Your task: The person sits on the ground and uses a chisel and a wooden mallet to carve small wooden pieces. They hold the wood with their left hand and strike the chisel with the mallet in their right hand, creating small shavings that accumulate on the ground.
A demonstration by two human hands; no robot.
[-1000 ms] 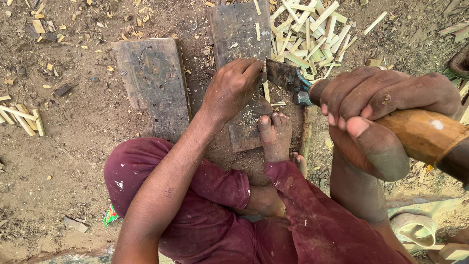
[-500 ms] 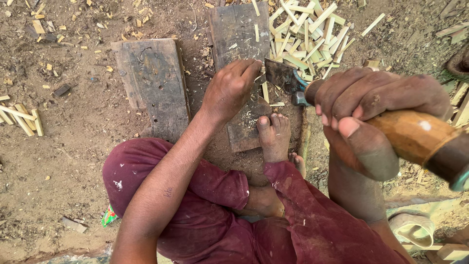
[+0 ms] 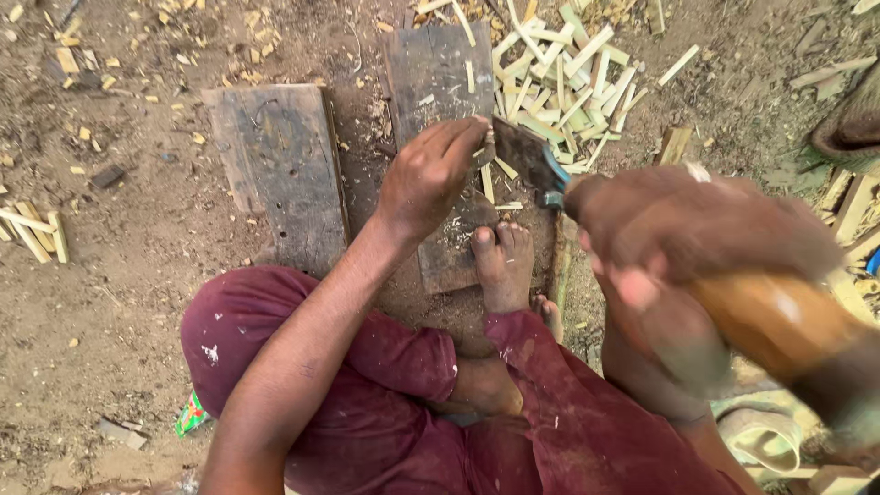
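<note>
Wooden offcuts and dust cover the dirt floor [image 3: 137, 302] in the head view, where a person sits low with legs in maroon trousers [image 3: 385, 394] folded under them. Two dark, worn planks lie on the ground: a wider one [image 3: 275, 170] to the left and a narrower one [image 3: 440, 101] running from far to near in the middle, its near end pinned under a bare foot [image 3: 502, 266]. The left hand [image 3: 431, 174] rests on the narrower plank with its fingers curled together, pinching a small pale stick [image 3: 489, 147] upright against the wood; the stick is mostly hidden by the fingertips. The right hand [image 3: 697, 229], blurred and close to the camera on the right, is clenched around the thick brown wooden handle [image 3: 779, 321] of a chopping tool, whose dark blade [image 3: 522, 151] reaches left and sits just beside the left fingertips and the stick. Beyond the blade, at the far right of the plank, lies a heap of pale split sticks [image 3: 568, 82], some spilling onto the plank. A few more cut sticks [image 3: 32, 234] sit at the far left edge, and small chips are scattered over the ground between.
</note>
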